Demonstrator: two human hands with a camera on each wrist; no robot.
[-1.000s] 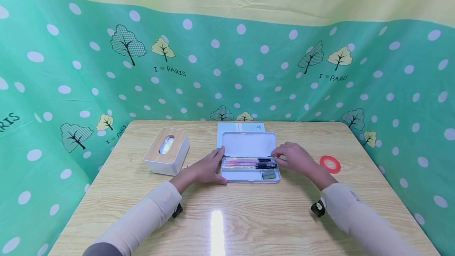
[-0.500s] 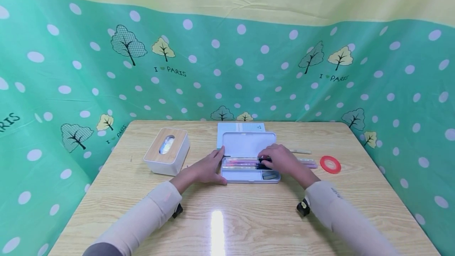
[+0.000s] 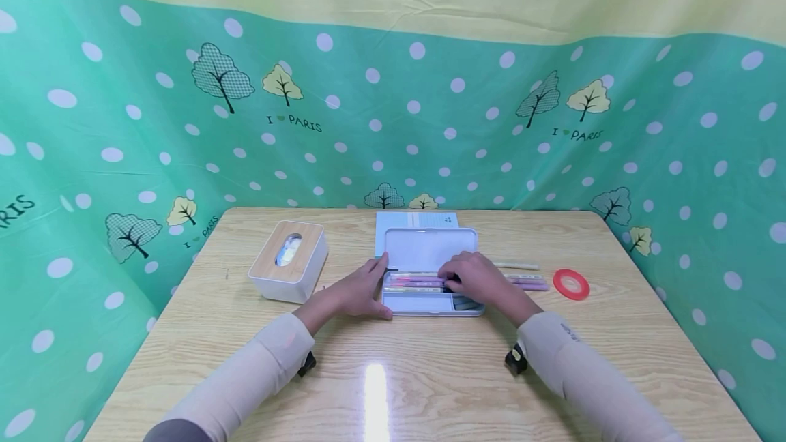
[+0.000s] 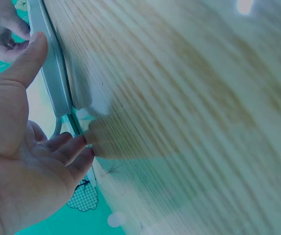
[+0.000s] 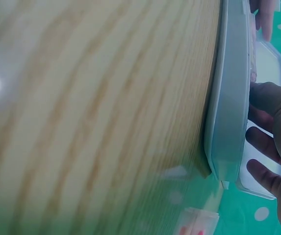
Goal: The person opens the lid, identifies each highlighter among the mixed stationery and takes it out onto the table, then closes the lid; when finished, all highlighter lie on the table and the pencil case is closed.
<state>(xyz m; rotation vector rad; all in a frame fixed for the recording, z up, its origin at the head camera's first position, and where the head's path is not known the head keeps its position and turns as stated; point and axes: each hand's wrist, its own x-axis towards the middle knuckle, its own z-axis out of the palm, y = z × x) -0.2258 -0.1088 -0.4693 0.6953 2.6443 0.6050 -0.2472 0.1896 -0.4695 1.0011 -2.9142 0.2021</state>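
A white pencil case [image 3: 417, 303] lies with its lid [image 3: 411, 247] raised. Several pens [image 3: 417, 281] fill its back compartment, and a grey eraser [image 3: 464, 304] sits at front right. My left hand [image 3: 359, 290] spans the case's left end, thumb along the front edge. In the left wrist view, the straight thumb of that hand [image 4: 12, 112] touches the case wall [image 4: 54, 78]. My right hand [image 3: 477, 278] reaches over the right end, fingertips down at the pens' dark ends. The right wrist view has its fingers bent behind the case wall [image 5: 228, 98]; whether they pinch a pen I cannot tell.
On the table right of the case lie a pale stick [image 3: 518, 265] and slim pens, one purple [image 3: 533, 286]. Further right is a red tape roll [image 3: 559, 286]. A tissue box [image 3: 270, 258] stands left. A light blue notebook [image 3: 417, 219] lies behind the case.
My right hand has moved left from beside the case's right end to over the pens, uncovering the pens and pale stick on the table. My left hand has stayed put.
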